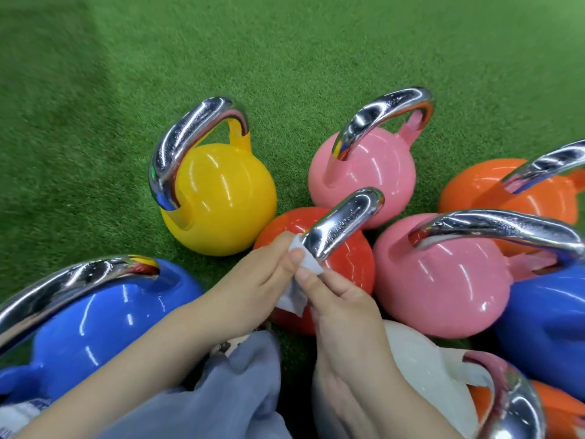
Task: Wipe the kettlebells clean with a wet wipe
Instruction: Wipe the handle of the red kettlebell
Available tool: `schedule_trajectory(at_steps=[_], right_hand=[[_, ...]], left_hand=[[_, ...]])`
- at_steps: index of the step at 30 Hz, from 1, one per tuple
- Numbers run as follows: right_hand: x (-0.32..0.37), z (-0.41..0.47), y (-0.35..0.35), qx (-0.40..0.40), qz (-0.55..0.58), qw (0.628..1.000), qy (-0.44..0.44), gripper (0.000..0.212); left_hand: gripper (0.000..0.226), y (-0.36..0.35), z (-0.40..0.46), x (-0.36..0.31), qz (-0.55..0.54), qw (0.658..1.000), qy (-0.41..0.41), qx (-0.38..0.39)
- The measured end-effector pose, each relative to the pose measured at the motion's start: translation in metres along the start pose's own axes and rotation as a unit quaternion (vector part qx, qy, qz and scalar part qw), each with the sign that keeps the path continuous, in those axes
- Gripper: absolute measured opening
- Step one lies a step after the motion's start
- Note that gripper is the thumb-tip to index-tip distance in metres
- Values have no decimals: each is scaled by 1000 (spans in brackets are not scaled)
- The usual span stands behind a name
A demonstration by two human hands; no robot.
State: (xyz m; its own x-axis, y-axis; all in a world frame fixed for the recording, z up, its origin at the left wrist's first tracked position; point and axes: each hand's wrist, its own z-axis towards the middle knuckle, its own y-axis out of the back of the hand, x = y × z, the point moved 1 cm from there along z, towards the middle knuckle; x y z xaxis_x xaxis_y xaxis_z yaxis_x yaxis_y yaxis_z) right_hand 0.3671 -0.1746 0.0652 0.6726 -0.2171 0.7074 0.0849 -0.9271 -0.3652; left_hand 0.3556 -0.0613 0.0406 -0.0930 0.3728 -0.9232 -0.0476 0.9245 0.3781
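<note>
on green turf (pixel 285 42), crowded kettlebells (pixel 218 198)

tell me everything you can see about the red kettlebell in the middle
The red kettlebell has a glossy round body and a chrome handle, its metal beaded with droplets. It stands upright on green turf, ringed by yellow, pink and blue kettlebells. A white wet wipe is wrapped around the handle's near end, pinched there by the left hand and the right hand. The hands hide its lower front.

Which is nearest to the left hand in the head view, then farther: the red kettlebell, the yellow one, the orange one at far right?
1. Red kettlebell, right at the left hand.
2. Yellow kettlebell, up and left.
3. Orange kettlebell, far right.
</note>
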Motion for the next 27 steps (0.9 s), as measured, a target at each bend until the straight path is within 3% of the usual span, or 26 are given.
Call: schedule_trajectory(at_steps=[3,7,12,16,19,23,27], right_hand=[[17,8,-1,-2,92,994,-55,14],[35,22,2,-24,115,989,-91,13],[23,13,3,2,109,992,-59,14],[3,6,1,0,39,999,-22,13],[0,6,0,-1,32,999,-29,12],[15,10,4,10,61,997,-56,15],[37,25,6,-19,106,990,-87,11]], left_hand=[[53,-1,28,-22,48,998,36,13],[40,-9,52,-34,105,992,69,-19],[53,-9,34,-22,55,997,32,-43],[72,-7,11,-4,-4,998,4,-56],[80,-8,3,1,-22,998,17,-63],[48,-8,17,-14,8,996,57,-67],[36,-11,48,-42,129,988,75,-41]])
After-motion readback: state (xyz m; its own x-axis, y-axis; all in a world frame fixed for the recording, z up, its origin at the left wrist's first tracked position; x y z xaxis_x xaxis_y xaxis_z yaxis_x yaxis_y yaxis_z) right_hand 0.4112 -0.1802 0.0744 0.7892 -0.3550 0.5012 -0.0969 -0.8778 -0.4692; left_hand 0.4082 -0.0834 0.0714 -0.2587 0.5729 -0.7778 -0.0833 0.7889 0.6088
